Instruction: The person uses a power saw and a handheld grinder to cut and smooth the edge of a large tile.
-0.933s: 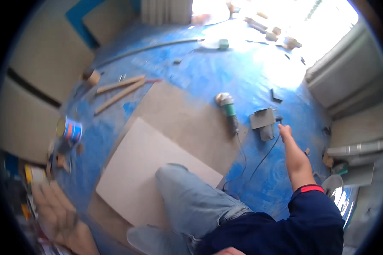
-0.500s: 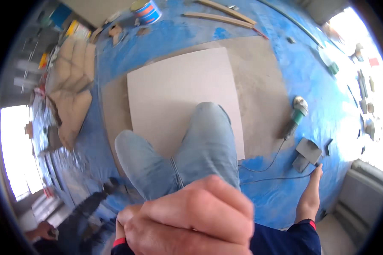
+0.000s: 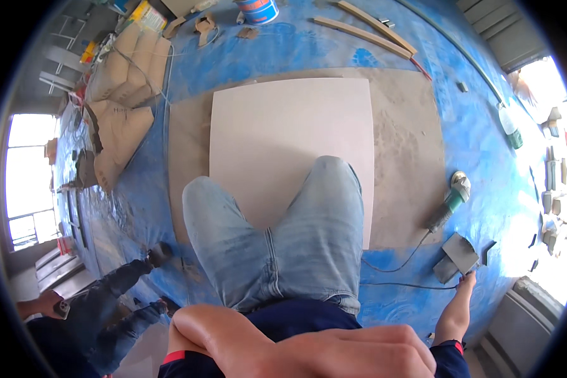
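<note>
My right hand (image 3: 465,285) reaches out to a grey tool with a flat, squarish plate (image 3: 460,253) on the blue-smeared floor (image 3: 397,305), well out to my right. The tool's plate is matt and lies askew; a rounded grey body juts from beneath it. The long axis appears to run from that body, lower left, toward upper right, near a green-and-grey angle grinder (image 3: 448,209). My right fingers sit narrow at its dark edge; whether they grip it, I cannot tell. My left hand (image 3: 353,353) looms close, its finger state unclear.
</note>
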Demonstrator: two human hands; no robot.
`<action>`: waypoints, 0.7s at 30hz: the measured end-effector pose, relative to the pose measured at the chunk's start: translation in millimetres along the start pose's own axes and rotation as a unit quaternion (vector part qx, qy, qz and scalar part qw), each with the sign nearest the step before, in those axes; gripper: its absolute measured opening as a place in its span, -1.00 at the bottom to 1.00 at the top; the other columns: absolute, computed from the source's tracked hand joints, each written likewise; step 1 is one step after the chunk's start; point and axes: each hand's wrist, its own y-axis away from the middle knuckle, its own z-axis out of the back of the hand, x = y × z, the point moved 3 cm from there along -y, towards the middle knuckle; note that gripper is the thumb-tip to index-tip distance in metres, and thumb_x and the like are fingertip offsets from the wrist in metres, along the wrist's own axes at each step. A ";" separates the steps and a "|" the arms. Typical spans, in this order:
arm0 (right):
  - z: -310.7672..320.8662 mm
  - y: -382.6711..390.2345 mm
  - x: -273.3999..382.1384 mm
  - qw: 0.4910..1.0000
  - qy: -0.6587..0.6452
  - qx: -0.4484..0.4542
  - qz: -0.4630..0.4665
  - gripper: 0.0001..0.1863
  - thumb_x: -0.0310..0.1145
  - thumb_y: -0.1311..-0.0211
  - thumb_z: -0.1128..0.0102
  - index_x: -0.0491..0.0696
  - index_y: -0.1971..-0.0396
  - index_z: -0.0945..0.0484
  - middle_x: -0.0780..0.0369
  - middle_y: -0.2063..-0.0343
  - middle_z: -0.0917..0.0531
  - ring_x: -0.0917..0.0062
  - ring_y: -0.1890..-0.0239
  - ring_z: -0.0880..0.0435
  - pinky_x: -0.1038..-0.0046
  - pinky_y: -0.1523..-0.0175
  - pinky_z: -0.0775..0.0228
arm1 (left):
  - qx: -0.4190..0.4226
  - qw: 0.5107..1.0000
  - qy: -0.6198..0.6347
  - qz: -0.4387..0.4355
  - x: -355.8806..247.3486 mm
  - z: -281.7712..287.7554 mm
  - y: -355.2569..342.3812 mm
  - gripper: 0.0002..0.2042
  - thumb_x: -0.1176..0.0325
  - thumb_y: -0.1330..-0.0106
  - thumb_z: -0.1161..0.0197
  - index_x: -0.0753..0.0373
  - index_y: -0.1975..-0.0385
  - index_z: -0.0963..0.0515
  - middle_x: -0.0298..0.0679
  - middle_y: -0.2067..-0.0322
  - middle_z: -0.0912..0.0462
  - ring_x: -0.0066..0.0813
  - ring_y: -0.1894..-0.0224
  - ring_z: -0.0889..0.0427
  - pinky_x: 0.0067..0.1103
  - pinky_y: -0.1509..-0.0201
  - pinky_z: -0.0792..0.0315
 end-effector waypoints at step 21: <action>4.9 165.2 12.7 0.892 -0.346 0.188 -0.220 -0.72 -0.18 -0.29 -0.11 -0.09 0.18 -0.52 0.28 0.42 -0.62 0.49 0.45 -0.54 0.36 0.20 -0.54 | 0.175 0.975 0.139 -0.006 -24.7 25.1 -23.1 -0.64 0.17 -0.26 -0.48 0.37 0.13 -0.75 -0.08 0.16 -0.53 -0.32 0.24 -0.54 -0.51 0.14 -0.45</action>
